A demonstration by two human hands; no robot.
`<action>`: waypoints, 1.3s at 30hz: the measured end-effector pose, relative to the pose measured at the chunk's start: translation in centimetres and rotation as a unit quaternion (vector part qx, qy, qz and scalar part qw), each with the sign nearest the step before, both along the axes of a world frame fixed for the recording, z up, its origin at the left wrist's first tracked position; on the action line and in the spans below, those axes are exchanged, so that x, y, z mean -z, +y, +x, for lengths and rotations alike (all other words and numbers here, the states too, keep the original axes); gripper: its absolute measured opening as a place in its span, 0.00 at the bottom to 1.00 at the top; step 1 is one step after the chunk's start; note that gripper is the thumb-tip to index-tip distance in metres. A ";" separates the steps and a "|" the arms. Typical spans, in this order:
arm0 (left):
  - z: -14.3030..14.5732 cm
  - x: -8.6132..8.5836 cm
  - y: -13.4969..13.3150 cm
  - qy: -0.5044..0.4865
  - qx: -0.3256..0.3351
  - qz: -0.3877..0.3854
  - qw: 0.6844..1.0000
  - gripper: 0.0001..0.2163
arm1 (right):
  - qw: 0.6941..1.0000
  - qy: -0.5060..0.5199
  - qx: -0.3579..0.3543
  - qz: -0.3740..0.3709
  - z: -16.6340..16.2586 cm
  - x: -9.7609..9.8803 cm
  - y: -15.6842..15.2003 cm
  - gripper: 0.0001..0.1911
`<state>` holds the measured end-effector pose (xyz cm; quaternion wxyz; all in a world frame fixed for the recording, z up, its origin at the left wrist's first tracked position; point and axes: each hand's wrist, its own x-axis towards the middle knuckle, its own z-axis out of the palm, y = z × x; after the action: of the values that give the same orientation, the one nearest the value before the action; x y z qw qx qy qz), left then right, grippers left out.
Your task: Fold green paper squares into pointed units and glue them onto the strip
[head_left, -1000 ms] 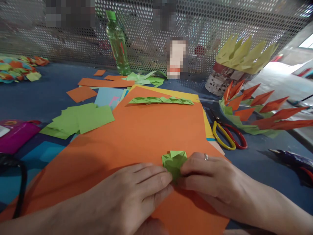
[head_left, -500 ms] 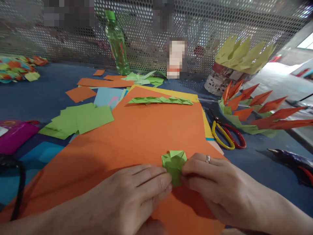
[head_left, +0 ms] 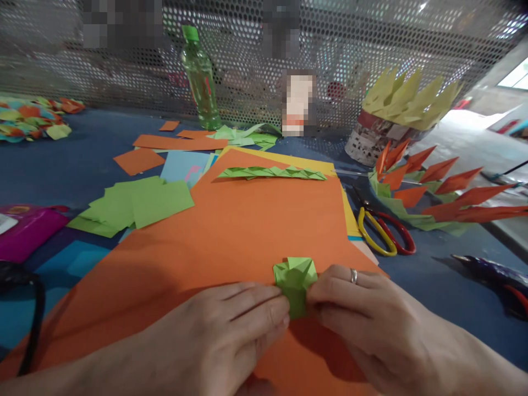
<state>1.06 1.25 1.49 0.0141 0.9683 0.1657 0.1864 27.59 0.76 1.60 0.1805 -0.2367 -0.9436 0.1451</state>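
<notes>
A small piece of folded green paper [head_left: 295, 280] lies on a large orange sheet [head_left: 264, 225], with creases and raised flaps along its upper side. My left hand [head_left: 231, 330] rests on its left edge, fingers together and fingertips on the paper. At its right edge, my right hand [head_left: 363, 313] pinches the paper between curled fingers and thumb; a silver ring is on one finger. Both hands partly hide the paper's sides. Farther up the orange sheet lies a folded green paper strip [head_left: 272, 173].
Green paper squares [head_left: 136, 201] are piled at left, near a purple packet [head_left: 31, 228]. Scissors [head_left: 385, 228] lie to the right, with a pen-like tool [head_left: 495, 280] nearer me. Behind them are an orange-and-green paper ring [head_left: 445, 190], a yellow-topped container [head_left: 388, 137] and a green-capped bottle [head_left: 202, 82].
The whole view has shifted slightly, so things sit a little lower in the picture. Both hands keep their places on the green paper, whose folds look nearly the same.
</notes>
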 end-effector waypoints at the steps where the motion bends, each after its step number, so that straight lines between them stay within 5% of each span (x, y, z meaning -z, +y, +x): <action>1: 0.0 0.0 0.0 -0.003 -0.001 0.003 1.000 0.23 | 1.000 0.002 -0.006 -0.006 -0.1 0.0 0.0 0.15; 27: -0.1 0.0 0.0 -0.009 0.006 -0.013 1.000 0.18 | 0.997 -0.002 0.029 0.067 -0.3 -0.6 0.0 0.14; 34: -0.2 -0.3 0.3 -0.008 0.008 -0.033 0.999 0.18 | 0.994 -0.022 0.103 0.028 0.1 -0.2 1.2 0.26; 39: -0.5 -0.1 0.2 -0.031 -0.014 -0.064 0.997 0.18 | 0.995 -0.010 0.101 -0.014 0.5 0.3 1.7 0.16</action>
<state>0.54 1.48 1.64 0.0791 0.9568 0.1899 0.2054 28.13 2.45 1.28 0.1816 -0.3343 -0.9146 0.1370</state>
